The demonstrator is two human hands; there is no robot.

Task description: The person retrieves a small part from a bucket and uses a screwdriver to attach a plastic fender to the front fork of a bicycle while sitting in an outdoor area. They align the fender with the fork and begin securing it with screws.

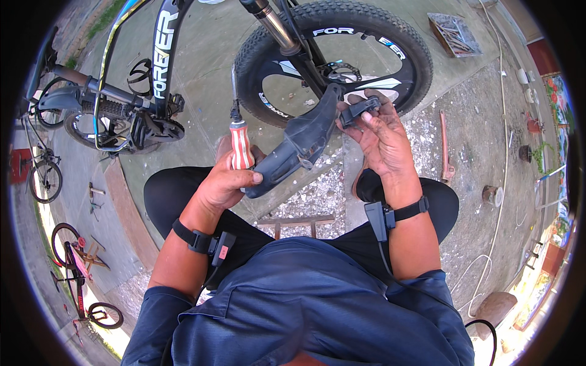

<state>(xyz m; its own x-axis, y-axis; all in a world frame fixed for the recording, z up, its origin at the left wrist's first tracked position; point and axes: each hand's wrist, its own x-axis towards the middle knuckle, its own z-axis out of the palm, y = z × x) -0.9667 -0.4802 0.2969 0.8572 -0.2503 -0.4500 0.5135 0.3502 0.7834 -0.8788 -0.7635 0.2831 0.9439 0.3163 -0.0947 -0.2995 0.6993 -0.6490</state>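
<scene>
My left hand (pixel 221 188) is closed around a screwdriver (pixel 242 147) with a red-and-white striped handle, its shaft pointing away from me. The thumb of that hand also presses on the near end of a black plastic mudguard (pixel 300 139), which slants up to the right over my lap. Close to the mudguard's far end, my right hand (pixel 386 139) pinches a small black bracket-like piece (pixel 359 112) between thumb and fingers. Just beyond both hands stands the front wheel (pixel 247 79) of a bicycle, with a thick knobbly tyre.
The bicycle's dark frame (pixel 168 55) rises at the upper left. A tray of tools (pixel 455 36) lies at the far right, and a reddish long-handled tool (pixel 445 146) rests on the ground nearer. A hammer (pixel 96 190) and a pink-and-black bicycle (pixel 78 274) are to the left.
</scene>
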